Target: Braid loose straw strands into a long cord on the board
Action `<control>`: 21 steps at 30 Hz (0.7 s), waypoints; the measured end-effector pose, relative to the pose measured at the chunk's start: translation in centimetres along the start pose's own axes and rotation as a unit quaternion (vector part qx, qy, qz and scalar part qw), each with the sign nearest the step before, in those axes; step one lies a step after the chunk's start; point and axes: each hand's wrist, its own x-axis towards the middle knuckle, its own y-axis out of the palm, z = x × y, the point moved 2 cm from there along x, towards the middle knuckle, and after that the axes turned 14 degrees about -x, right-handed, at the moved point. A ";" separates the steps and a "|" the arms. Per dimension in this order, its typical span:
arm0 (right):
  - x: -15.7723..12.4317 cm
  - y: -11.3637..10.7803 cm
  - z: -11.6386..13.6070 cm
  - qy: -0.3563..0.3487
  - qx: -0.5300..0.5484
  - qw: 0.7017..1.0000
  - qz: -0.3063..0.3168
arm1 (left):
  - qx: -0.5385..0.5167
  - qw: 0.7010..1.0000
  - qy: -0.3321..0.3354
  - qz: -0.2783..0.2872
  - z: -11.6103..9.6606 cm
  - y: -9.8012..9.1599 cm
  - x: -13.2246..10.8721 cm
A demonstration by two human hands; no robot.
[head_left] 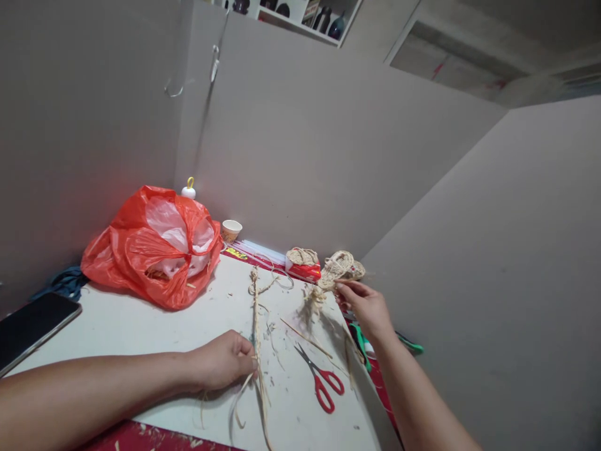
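My left hand (230, 360) is closed in a pinch on a braided straw cord (256, 313), which runs up the white board, with loose strands trailing below the fingers. Over at the board's right edge, my right hand (369, 310) has its fingertips pressed together by a coiled woven straw piece (335, 269); what is between them is too small to make out. A frayed bunch of straw (314, 302) lies just left of those fingers. Red-handled scissors (322, 379) rest partly spread between my hands, below a loose straw strand (305, 337).
A red plastic bag (154, 250) stands at the back left, near a phone (35, 329) and a paper cup (231, 230). At the back, another woven piece (302, 257) sits on a red packet (305, 270). Grey partitions (300, 144) enclose the board (188, 329).
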 end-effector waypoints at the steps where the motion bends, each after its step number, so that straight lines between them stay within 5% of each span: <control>1: 0.0 -0.2 0.0 0.000 0.009 1.000 -0.019 | 0.001 1.000 0.001 0.001 0.0 0.0 0.0; 5: -0.2 -0.7 0.0 -0.029 0.010 0.996 -0.086 | 0.004 1.000 0.002 0.009 -0.1 0.0 0.0; 12: -1.4 0.3 -1.8 0.028 -0.076 0.984 0.156 | -0.005 1.000 0.007 0.018 -0.1 0.1 0.1; 21: -2.4 -0.6 -3.0 0.071 -0.201 0.929 0.303 | 0.008 1.000 0.015 0.023 -0.2 0.1 0.1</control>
